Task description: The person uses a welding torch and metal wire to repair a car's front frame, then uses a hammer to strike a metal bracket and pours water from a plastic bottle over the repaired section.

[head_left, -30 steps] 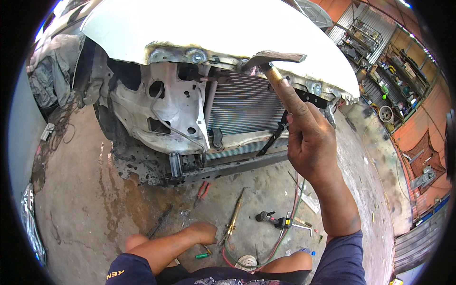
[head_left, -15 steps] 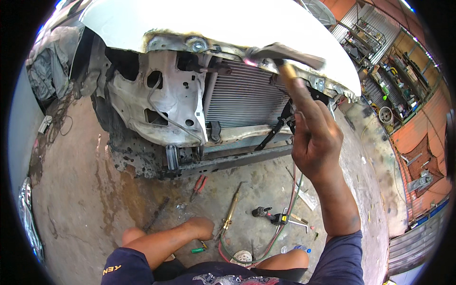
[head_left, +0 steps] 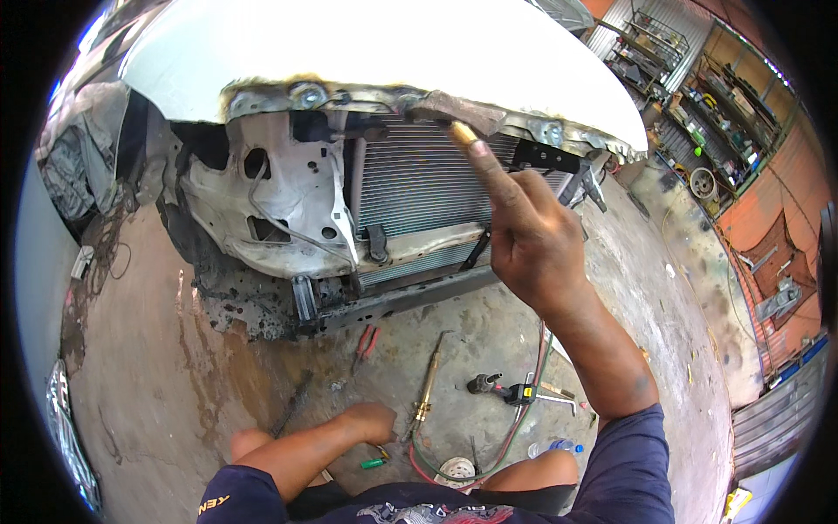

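My right hand (head_left: 541,249) is wrapped round the yellowish wooden handle of a hammer (head_left: 464,134), thumb lying along it. Its dark, worn head is against or just in front of the scorched front edge of a white car hood (head_left: 367,52); whether it touches I cannot tell. Below, the radiator (head_left: 428,179) and the bare metal front panel (head_left: 297,188) are exposed. My left hand (head_left: 374,424) is closed low by my knee, near a green-handled screwdriver (head_left: 373,463); what its curled fingers hold, if anything, is hidden.
On the concrete floor lie red-handled pliers (head_left: 367,342), a brass gas torch (head_left: 429,384) with red and green hoses, a black and yellow tool (head_left: 524,394) and a plastic bottle (head_left: 566,446). Shelves (head_left: 698,113) stand along the right wall. A grey cover (head_left: 83,148) hangs at the left.
My right hand and the hammer have moved left along the hood edge. The pink glow at the edge no longer shows. The view has shifted slightly, and my left hand stays by the knee.
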Available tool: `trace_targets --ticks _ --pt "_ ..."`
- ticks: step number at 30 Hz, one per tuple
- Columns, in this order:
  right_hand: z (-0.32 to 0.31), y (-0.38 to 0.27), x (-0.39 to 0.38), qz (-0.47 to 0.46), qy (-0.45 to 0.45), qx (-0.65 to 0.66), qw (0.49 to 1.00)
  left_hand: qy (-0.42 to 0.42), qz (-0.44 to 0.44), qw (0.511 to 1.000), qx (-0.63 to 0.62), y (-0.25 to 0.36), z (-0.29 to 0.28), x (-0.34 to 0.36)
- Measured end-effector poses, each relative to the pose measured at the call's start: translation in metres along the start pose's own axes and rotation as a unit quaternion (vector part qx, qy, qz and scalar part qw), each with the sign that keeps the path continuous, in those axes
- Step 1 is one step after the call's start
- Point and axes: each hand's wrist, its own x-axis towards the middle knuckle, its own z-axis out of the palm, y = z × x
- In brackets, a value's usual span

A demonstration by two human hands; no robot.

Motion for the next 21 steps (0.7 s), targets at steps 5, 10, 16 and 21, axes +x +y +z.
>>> trace_targets --ticks 5,10,16,21 --pt "-0.019 0.012 -0.004 0.053 0.043 0.025 0.997 -0.026 0.001 1.0 0.007 -0.003 0.0 0.002" --pt "-0.016 0.021 0.0 0.018 0.082 0.008 0.996 -0.01 -0.002 1.0 -0.002 -0.003 0.006 0.001" --pt "-0.013 0.007 0.019 0.044 -0.004 0.03 0.999 -0.018 0.003 1.0 -0.006 0.001 0.001 -0.004" --pt "-0.011 0.011 0.038 -0.01 0.03 0.014 0.999 -0.02 0.004 1.0 -0.008 -0.005 0.008 0.007"
